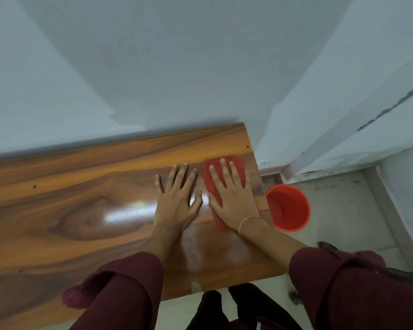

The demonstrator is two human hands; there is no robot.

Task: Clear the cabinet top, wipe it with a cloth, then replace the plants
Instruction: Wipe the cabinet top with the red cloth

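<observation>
The glossy brown wooden cabinet top (69,210) fills the lower left of the view, with nothing standing on it. A red cloth (234,161) lies near its right end. My right hand (231,196) presses flat on the cloth with the fingers spread, covering most of it. Just left of it, my left hand (177,198) rests flat on the bare wood, fingers apart, holding nothing. No plants are in view.
A red bucket (289,208) stands on the floor right beside the cabinet's right end. Pale walls rise behind the cabinet and form a corner at the right. Grey floor tiles (339,210) lie to the right and below.
</observation>
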